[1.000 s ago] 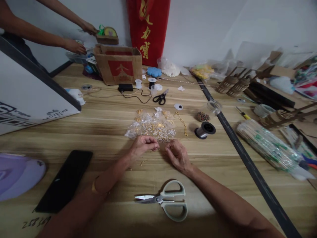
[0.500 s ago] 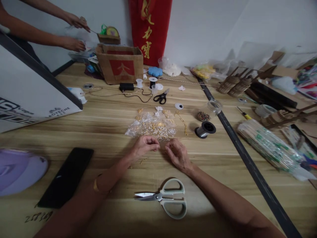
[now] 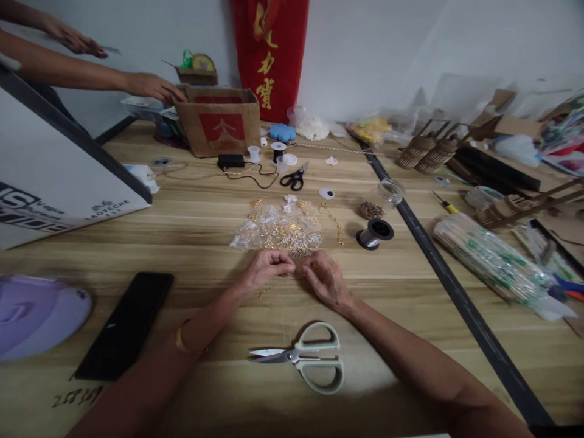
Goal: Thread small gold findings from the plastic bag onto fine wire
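Observation:
My left hand [image 3: 270,267] is closed in a pinch, fingertips pointing right; what it holds is too small to make out. Facing it across a narrow gap, my right hand [image 3: 325,277] also has thumb and fingers pressed together on something I cannot make out. Both are at the near edge of a pile of small gold and silver jewelry findings [image 3: 287,231], partly in clear bags. Below my left hand lies a short gold chain piece [image 3: 264,292]. A longer gold chain [image 3: 336,224] rests right of the pile. Scissors with pale handles [image 3: 303,356] lie closer to me, blades pointing left.
A wire spool [image 3: 375,233] and a bead heap [image 3: 371,210] sit to the right, black scissors [image 3: 294,176] behind. At left are a phone [image 3: 125,325] and a white box [image 3: 59,170]. A co-worker's hand [image 3: 157,87] touches a paper bag [image 3: 216,121].
The co-worker's nearer hand has moved right to the paper bag's edge, and the other has drawn back left. My hands keep nearly the same pose; the view has shifted slightly.

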A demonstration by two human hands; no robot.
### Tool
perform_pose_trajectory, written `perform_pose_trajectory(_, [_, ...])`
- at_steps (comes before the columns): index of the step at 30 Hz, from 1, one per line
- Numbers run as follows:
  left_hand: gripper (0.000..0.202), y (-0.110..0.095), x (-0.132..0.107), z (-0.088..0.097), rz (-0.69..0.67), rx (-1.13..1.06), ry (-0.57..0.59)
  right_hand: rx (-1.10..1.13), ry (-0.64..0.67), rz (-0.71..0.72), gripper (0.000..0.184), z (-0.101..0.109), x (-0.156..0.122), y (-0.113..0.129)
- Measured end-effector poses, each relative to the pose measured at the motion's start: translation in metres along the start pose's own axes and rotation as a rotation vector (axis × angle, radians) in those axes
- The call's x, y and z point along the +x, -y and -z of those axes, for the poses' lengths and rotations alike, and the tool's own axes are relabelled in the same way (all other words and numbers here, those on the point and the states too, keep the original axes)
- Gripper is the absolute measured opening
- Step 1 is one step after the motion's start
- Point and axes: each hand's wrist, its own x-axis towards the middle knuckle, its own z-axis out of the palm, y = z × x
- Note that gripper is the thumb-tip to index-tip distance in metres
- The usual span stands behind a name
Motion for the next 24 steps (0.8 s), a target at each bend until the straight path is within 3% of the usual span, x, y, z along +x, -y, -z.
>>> perform_pose_trajectory(13, [0.018,-0.0003,0.0002,-0.0004,0.006,0.054,-0.013,0.049,-0.009,0.026,0.009,-0.0003,0.0003,-0.0018])
perform_pose_trajectory(24, [0.012,0.0049,0.0,-0.0047,-0.025,0.098,-0.012,0.062,0.057,0.077,0.006,-0.0022,0.0011,-0.0033])
